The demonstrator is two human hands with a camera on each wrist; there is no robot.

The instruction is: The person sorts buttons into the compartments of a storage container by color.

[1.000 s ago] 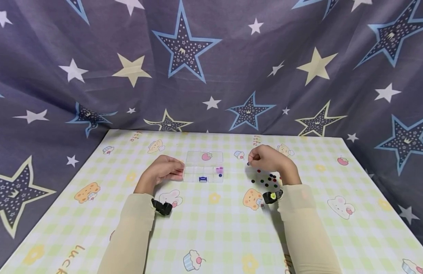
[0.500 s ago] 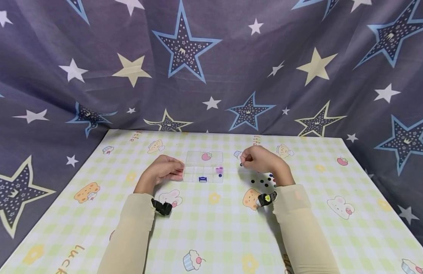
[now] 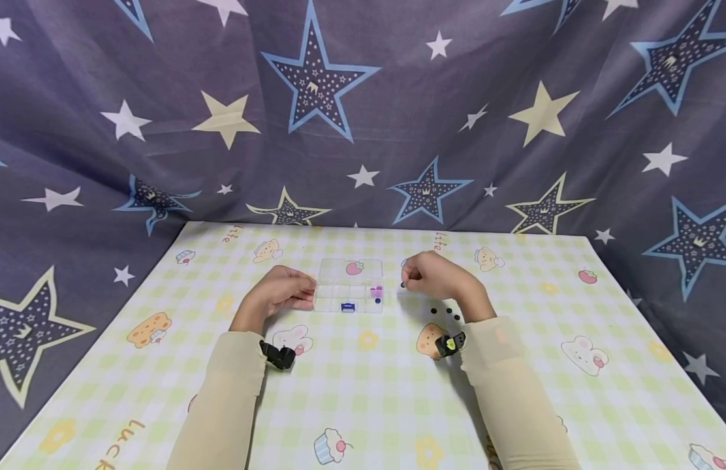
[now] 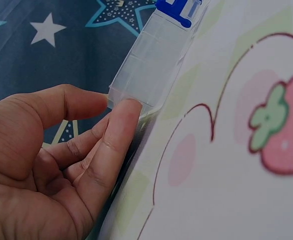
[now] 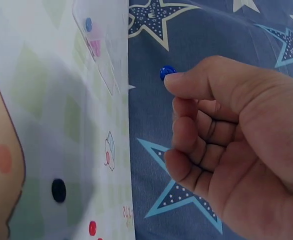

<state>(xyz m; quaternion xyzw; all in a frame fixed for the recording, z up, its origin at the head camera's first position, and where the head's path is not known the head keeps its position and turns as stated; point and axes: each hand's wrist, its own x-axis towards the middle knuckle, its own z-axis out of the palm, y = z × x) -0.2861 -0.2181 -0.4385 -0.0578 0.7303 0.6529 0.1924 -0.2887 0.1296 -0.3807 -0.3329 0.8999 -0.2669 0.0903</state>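
A clear plastic compartment box (image 3: 333,294) lies with its lid (image 3: 336,269) folded back. Its blue latch (image 3: 348,307) faces the person. My left hand (image 3: 282,288) grips the box's left end; the left wrist view has thumb and finger at the corner of the box (image 4: 144,62). In the right-end compartments are pink pieces (image 3: 377,291) and a blue button (image 3: 377,301). Right of the box, my right hand (image 3: 438,275) pinches another blue button (image 5: 167,72) between thumb and fingers, above the table.
Dark buttons (image 3: 448,311) lie loose on the checked tablecloth (image 3: 363,385), below the right hand. The right wrist view also has a black button (image 5: 59,191) and a red button (image 5: 92,228). A star-patterned curtain (image 3: 398,130) hangs behind the table.
My right hand has moved left toward the box with the blue button, and its forearm now covers some of the loose buttons. The left hand and the box have stayed put.
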